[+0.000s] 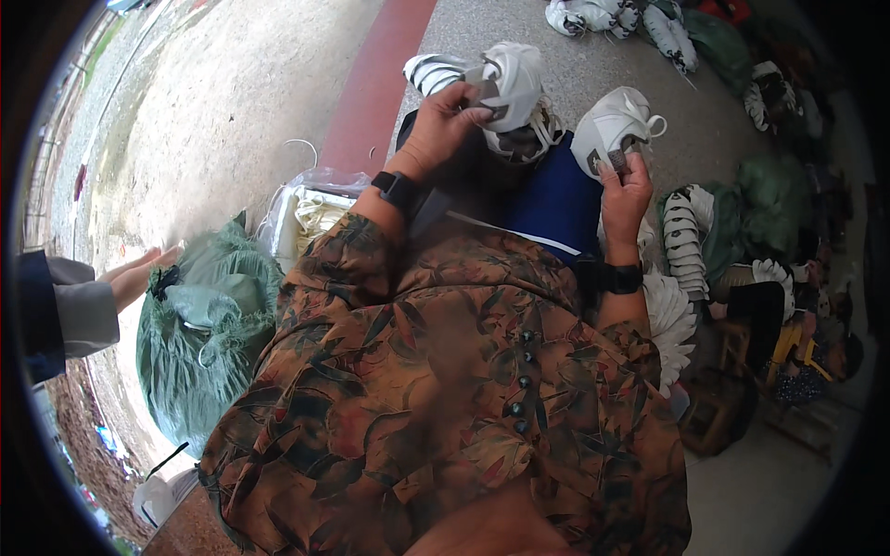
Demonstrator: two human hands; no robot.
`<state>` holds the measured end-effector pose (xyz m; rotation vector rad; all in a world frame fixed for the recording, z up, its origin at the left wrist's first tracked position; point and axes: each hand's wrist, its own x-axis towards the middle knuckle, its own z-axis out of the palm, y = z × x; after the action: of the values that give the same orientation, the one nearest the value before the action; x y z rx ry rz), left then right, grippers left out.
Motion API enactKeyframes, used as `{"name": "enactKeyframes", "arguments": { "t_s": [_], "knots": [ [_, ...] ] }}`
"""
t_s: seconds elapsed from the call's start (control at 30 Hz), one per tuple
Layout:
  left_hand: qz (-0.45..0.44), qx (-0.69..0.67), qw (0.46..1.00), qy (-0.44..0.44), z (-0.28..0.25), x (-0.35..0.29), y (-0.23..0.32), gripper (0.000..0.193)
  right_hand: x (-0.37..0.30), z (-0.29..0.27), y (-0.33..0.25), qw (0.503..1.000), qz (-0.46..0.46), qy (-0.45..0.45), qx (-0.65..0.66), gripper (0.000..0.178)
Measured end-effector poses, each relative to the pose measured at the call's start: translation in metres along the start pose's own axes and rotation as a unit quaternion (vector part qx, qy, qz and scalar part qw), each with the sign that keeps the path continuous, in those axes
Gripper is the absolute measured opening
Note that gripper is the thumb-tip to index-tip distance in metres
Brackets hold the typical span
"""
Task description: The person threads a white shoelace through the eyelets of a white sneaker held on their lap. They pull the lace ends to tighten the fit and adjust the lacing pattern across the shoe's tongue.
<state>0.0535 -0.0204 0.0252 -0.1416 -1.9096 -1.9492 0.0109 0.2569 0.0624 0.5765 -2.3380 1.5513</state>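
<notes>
Above my lap I hold up two white shoe uppers with grey parts, one in each hand. The fingers and thumb of my left hand [443, 125] pinch the grey edge of the left white shoe upper [515, 82]. My right hand [628, 196] grips the right white shoe upper [601, 130] by its grey part; a lace loop sticks out at its side. Behind and below the left one are more white uppers [436, 72], partly hidden by it. My knees are in dark blue trousers [556, 199].
A green woven sack [209, 324] stands at my left, beside a clear plastic bag with cream laces [315, 218]. Stacked white uppers [684, 241] and green sacks [774, 208] lie at the right. More bundled uppers [593, 17] lie ahead. Another person's arm [134, 278] shows at far left.
</notes>
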Motion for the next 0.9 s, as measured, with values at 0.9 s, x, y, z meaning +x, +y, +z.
{"name": "enactKeyframes", "arguments": {
  "t_s": [0.9],
  "knots": [
    [0.249,0.376,0.835,-0.315,0.03,-0.013,0.02,0.009,0.016,0.086,0.003,0.957,-0.113,-0.119,-0.239,0.045]
  ]
}}
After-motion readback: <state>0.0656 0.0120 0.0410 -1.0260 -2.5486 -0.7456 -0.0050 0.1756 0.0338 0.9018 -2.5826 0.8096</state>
